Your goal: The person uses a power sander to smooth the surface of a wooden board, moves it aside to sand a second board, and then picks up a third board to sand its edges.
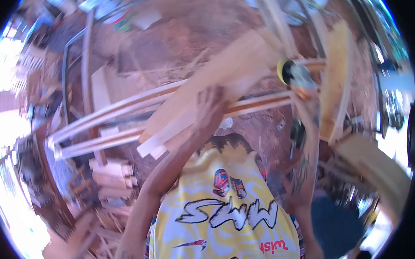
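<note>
A wide pale wooden board [224, 67] lies slantwise across a long, narrow wooden frame [125, 106]. My left hand [210, 104] rests on the board's near edge, its fingers laid flat and slightly apart on the wood. Beside its near-left end, shorter wood strips [163, 143] stick out. To the right, my right hand [306, 91] is closed around an angle grinder [301, 77], blurred by motion. The tool's round disc [285, 72], with a yellow rim and a black centre, faces the board's right end.
A yellowish plank [335, 79] stands to the right, with another board [375, 167] below it. Cut wood pieces [112, 178] are stacked at lower left. A metal bar frame [75, 73] is at left. Reddish dust and scraps cover the ground [174, 40].
</note>
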### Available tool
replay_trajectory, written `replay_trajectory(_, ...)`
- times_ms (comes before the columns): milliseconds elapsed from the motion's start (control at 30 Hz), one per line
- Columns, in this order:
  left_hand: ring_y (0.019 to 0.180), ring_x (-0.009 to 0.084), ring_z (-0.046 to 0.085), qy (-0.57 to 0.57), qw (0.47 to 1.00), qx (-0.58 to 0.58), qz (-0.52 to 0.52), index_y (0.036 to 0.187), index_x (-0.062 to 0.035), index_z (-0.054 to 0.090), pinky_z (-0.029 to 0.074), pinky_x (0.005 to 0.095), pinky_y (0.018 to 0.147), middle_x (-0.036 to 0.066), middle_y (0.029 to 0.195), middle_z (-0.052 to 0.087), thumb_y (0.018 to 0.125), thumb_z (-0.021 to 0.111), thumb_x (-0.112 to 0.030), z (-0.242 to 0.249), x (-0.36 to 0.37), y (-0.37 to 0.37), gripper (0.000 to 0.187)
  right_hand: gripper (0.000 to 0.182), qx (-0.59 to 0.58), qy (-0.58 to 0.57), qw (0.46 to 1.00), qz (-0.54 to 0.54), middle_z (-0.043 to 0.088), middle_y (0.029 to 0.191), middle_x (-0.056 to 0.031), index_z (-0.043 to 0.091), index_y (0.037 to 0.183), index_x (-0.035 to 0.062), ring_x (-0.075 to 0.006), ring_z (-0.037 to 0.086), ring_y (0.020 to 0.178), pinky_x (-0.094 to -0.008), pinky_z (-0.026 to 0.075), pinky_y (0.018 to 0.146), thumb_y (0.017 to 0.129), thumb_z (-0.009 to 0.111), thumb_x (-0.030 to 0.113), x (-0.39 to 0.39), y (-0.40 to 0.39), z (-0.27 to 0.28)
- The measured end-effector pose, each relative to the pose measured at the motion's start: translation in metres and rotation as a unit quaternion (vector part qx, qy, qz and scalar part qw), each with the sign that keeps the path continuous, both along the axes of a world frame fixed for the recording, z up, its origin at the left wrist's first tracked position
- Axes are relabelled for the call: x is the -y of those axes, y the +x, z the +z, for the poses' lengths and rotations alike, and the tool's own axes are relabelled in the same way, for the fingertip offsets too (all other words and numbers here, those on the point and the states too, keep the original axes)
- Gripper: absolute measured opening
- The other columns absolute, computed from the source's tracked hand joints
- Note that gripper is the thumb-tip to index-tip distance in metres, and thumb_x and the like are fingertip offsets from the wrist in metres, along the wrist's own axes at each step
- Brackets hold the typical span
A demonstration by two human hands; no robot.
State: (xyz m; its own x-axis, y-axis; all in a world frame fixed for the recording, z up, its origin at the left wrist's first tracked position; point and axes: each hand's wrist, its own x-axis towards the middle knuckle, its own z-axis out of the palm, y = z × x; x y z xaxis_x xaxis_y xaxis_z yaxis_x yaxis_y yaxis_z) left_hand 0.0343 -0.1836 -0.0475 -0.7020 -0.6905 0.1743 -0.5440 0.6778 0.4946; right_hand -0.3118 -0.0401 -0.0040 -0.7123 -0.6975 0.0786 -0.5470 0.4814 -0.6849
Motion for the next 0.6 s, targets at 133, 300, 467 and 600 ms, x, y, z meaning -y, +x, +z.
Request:
replay_trajectory(133, 0.124, 0.0404, 0.06, 0.055, 0.995, 0.036, 0.072, 0.111, -0.0044, 0.078, 0.049, 0.0531, 0.102, 0.022, 0.13, 0.066, 0.095, 0.071, -0.014, 0.012, 0.018, -0.043, 0.02, 0.051, 0.214, -0.001, 0.977, -0.022, 0.079, 0.125, -0.0093, 0.075, 0.134, -0.0021, -0.0194, 0.075, 0.112, -0.0345, 0.058, 0.099, 0.091, 0.091, 0.02, -0.054, -0.009, -0.009)
replay_trajectory(300, 0.092, 0.0297, 0.077, 0.156, 0.959, -0.111, 0.209, 0.093, 0.0001, 0.082, 0.059, 0.0424, 0.084, 0.021, 0.095, 0.08, 0.095, 0.07, -0.004, 0.065, 0.101, -0.033, 0.012, 0.048, 0.225, -0.044, 0.973, -0.022, 0.08, 0.121, -0.0121, 0.076, 0.131, -0.0053, -0.0203, 0.076, 0.104, -0.0357, 0.059, 0.094, 0.092, 0.089, 0.018, -0.073, 0.014, 0.032)
replay_trajectory(467, 0.095, 0.019, 0.074, 0.159, 0.781, -0.5, 0.34, 0.12, 0.0021, 0.075, 0.061, 0.0321, 0.08, 0.011, 0.106, 0.076, 0.104, 0.073, -0.013, 0.171, 0.156, 0.08, 0.022, 0.051, 0.173, 0.025, 0.983, -0.057, 0.081, 0.112, -0.0145, 0.076, 0.125, -0.0072, -0.024, 0.077, 0.098, -0.0384, 0.06, 0.087, 0.089, 0.091, 0.026, -0.075, 0.018, 0.052)
replay_trajectory(600, 0.099, 0.0199, 0.076, 0.284, 0.688, -0.588, 0.318, 0.128, -0.0077, 0.071, 0.066, 0.0357, 0.091, 0.006, 0.113, 0.077, 0.108, 0.076, -0.026, 0.134, 0.124, 0.139, 0.028, 0.05, 0.188, 0.02, 0.981, -0.051, 0.082, 0.11, -0.0159, 0.076, 0.122, -0.0054, -0.0255, 0.078, 0.097, -0.0405, 0.06, 0.088, 0.087, 0.092, 0.026, -0.062, 0.025, 0.065)
